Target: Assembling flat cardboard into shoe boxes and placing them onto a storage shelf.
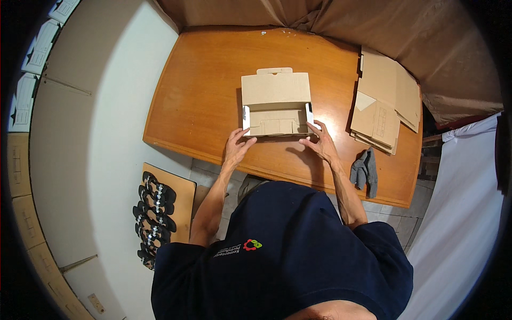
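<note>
An open cardboard box (275, 87) stands on the wooden table in front of me. Its lid is folded back, away from me, with a tuck flap along the far edge. White side walls show at both ends, and inside I see bare brown card. My left hand (238, 146) grips the near left corner, thumb toward the front wall. At the near right corner, my right hand (322, 145) holds the box between its fingers and thumb. The undersides of the fingertips are hidden.
Flattened cardboard boxes (376, 106) lie stacked at the right of the table (197, 80). A grey cloth (365, 172) rests nearer me. At lower left, black sandals with silvery trim (156, 205) sit on a board (183, 202). Boxes (26, 221) line the far left.
</note>
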`<state>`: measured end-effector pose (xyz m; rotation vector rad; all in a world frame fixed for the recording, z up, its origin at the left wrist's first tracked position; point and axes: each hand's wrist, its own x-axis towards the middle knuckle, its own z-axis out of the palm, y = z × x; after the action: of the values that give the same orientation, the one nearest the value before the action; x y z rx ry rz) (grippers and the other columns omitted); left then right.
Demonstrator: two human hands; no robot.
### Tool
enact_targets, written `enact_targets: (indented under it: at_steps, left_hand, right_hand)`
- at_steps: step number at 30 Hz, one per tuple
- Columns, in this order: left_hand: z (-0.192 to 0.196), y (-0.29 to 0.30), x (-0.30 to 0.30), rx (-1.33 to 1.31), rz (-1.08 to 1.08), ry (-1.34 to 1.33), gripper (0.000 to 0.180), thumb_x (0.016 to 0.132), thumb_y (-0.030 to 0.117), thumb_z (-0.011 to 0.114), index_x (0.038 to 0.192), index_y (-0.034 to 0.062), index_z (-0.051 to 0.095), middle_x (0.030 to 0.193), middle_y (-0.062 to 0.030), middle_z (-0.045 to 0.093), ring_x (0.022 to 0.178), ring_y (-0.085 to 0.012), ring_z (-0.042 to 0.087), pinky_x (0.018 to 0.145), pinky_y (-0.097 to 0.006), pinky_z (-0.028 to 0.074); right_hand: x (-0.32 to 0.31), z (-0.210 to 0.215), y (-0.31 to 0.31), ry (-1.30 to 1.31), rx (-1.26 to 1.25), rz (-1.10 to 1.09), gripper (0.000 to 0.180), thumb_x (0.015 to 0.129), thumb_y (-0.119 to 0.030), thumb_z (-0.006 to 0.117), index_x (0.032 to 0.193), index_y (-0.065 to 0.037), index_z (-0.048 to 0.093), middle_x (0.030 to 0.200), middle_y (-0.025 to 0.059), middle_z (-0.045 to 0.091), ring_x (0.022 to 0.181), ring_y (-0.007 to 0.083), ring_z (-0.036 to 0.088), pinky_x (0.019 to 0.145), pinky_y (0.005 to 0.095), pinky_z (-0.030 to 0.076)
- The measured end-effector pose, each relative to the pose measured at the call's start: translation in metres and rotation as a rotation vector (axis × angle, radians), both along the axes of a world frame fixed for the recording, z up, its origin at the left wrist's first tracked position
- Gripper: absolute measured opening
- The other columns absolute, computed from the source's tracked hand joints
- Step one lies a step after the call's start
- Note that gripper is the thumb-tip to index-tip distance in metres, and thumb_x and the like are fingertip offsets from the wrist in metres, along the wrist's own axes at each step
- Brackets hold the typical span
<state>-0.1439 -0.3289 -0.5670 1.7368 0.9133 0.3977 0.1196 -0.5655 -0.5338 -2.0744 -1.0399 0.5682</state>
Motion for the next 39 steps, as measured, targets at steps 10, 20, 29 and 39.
enact_targets:
  at_steps: [10,20,29,39]
  left_hand:
    - [-0.002,0.007,0.013,-0.355,0.214,-0.143,0.086,0.092,0.032,0.081,0.163,0.017,0.034,0.132,-0.0127,0.058,0.115,-0.0221,0.061,0.096,-0.036,0.053]
    - [0.007,0.017,0.008,-0.473,0.179,-0.024,0.089,0.091,0.032,0.081,0.164,0.0199,0.032,0.149,-0.0183,0.047,0.132,-0.0294,0.054,0.107,-0.048,0.049]
    - [-0.011,0.015,0.01,-0.425,0.161,-0.15,0.086,0.091,0.02,0.079,0.164,0.0172,0.032,0.153,-0.025,0.042,0.134,-0.0322,0.052,0.106,-0.044,0.048]
    - [0.012,-0.006,0.009,0.26,-0.103,-0.004,0.095,0.081,0.03,0.089,0.161,0.0213,0.038,0.165,-0.0259,0.024,0.152,-0.0412,0.03,0.119,-0.052,0.037]
  right_hand:
    - [0.032,-0.047,0.019,0.553,0.219,-0.245,0.084,0.087,-0.032,0.08,0.156,-0.007,0.039,0.149,0.0233,0.048,0.123,0.0356,0.061,0.101,0.0475,0.053]
    - [0.096,-0.036,0.075,0.701,0.098,-0.055,0.076,0.081,-0.002,0.056,0.156,-0.007,0.046,0.146,0.013,0.059,0.123,0.0249,0.06,0.1,0.035,0.051]
    - [0.099,-0.036,0.062,0.654,0.213,0.009,0.048,0.086,0.004,0.052,0.129,-0.006,0.069,0.136,0.0131,0.064,0.109,0.0201,0.065,0.096,0.0336,0.054]
    - [0.035,0.006,0.035,-0.307,0.073,0.163,0.061,0.081,-0.048,0.082,0.133,-0.018,0.07,0.161,0.0116,0.043,0.15,0.0365,0.035,0.123,0.0536,0.032]
